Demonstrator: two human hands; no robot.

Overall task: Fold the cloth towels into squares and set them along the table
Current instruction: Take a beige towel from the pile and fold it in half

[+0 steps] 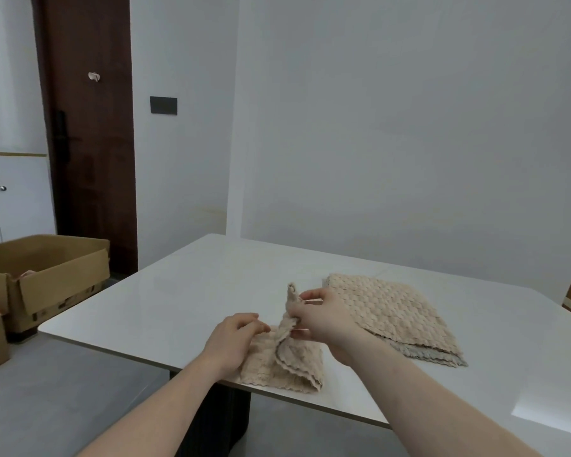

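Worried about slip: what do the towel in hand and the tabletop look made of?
Towel in hand: soft beige waffle-knit cloth, likely microfibre or cotton; raised bumps, scalloped edge, limp folds. Table: hard glossy white slab, stone or laminate; it mirrors the wall, so probably slick.

i see a dark brown door (89,143) at back left, a small pale hook (94,76) on it and a black lock handle (60,127). a black wall switch plate (163,105) sits right of the door. white cabinet (14,196) with two metal handles far left. open cardboard boxes (47,278) on the grey floor (63,390) below it.
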